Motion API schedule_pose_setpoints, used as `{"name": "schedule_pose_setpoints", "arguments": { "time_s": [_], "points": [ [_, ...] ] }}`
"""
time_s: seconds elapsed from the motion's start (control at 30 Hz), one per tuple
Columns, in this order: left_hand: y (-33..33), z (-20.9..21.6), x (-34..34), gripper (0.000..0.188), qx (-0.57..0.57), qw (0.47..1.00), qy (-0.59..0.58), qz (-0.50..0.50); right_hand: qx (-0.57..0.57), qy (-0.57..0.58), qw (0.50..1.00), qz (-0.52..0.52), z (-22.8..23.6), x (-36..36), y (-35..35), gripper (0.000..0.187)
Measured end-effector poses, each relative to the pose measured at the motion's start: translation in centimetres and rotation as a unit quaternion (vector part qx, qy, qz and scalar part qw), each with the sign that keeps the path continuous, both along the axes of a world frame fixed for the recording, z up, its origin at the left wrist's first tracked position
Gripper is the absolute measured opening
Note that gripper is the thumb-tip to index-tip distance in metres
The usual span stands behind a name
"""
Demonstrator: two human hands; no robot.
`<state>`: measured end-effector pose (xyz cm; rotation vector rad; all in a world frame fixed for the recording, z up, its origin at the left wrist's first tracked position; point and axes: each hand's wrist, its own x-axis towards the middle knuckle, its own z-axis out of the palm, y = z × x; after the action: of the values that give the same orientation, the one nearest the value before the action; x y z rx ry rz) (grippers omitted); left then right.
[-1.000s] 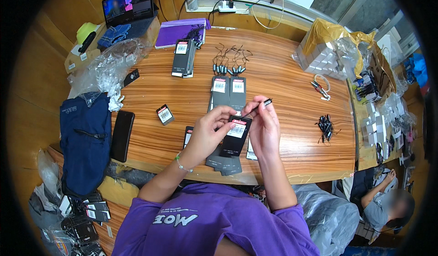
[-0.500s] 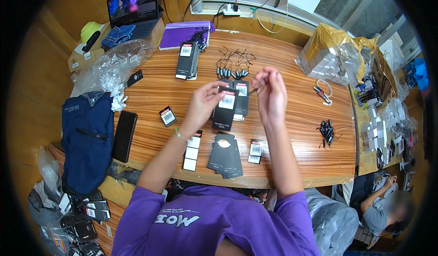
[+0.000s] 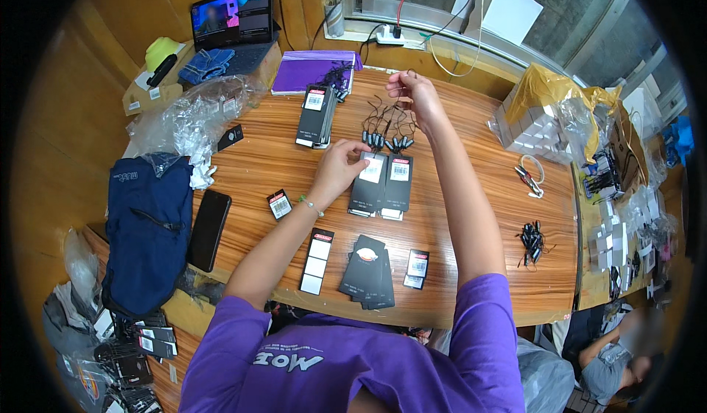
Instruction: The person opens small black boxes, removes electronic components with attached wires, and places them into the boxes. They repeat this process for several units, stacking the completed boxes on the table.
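Here's your left hand (image 3: pixel 340 170), low over the work, thumb and fingers close together at the top tag of the left-hand tag stack (image 3: pixel 368 189)! The fingers cover that tag's upper left edge, so whether you pinch it or only press it, I cannot tell. Right beside it lies the right-hand tag stack (image 3: pixel 398 186), dark with a white label in plain sight, lower edges peeking out beneath.

Up top, your right hand (image 3: pixel 415 96) is raised above the black cords (image 3: pixel 398 123), fingers curled in narrow. Is there a cord between them? Too fine to make out against the wood! The little cylinders (image 3: pixel 373 142) sit in two clusters at the heads of the stacks, their loops tangled and part of them behind your fingers.

Nearer you, a fan of dark cards (image 3: pixel 366 274) overlaps so much that the lower ones barely show, with a strip of blank white panels (image 3: pixel 315 262) on its left and small labelled cards (image 3: pixel 416 269) on its right. Over by the right edge of the table, a dark cord heap (image 3: pixel 532 243) is too jumbled to count, and beyond it a co-worker (image 3: pixel 613 354) is blurred and partly cut off
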<state>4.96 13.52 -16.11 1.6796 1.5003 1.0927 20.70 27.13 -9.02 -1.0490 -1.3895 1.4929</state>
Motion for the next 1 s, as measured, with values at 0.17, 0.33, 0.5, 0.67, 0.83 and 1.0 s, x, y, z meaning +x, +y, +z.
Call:
{"name": "schedule_pose_setpoints", "arguments": {
  "time_s": [0.17,0.33,0.5,0.67,0.83,1.0],
  "points": [
    [-0.8,0.6,0.1,0.031,0.058,0.986,0.153,0.029,0.008,-0.094,0.996,-0.003,-3.9,-1.3,3.2,0.023],
    [-4.7,3.2,0.1,0.035,0.101,0.983,0.150,-0.013,0.013,-0.226,0.974,0.015,-7.6,-1.6,6.6,0.018],
    [-9.6,5.0,0.1,0.042,0.020,0.979,0.174,-0.104,0.146,-0.314,0.934,-0.089,-11.0,-0.5,9.0,0.023],
    [-12.2,3.9,-0.2,0.057,-0.005,0.952,0.242,-0.185,0.329,-0.285,0.891,-0.129,-7.1,3.7,1.2,0.031],
    [-12.6,4.6,0.7,0.065,-0.028,0.942,0.254,-0.217,0.159,-0.327,0.919,0.154,-2.0,10.3,-15.8,0.014],
    [-12.8,3.3,1.0,0.069,-0.007,0.936,0.290,-0.201,0.189,-0.467,0.859,0.090,-2.9,11.1,-24.8,0.036]
  ]
}}
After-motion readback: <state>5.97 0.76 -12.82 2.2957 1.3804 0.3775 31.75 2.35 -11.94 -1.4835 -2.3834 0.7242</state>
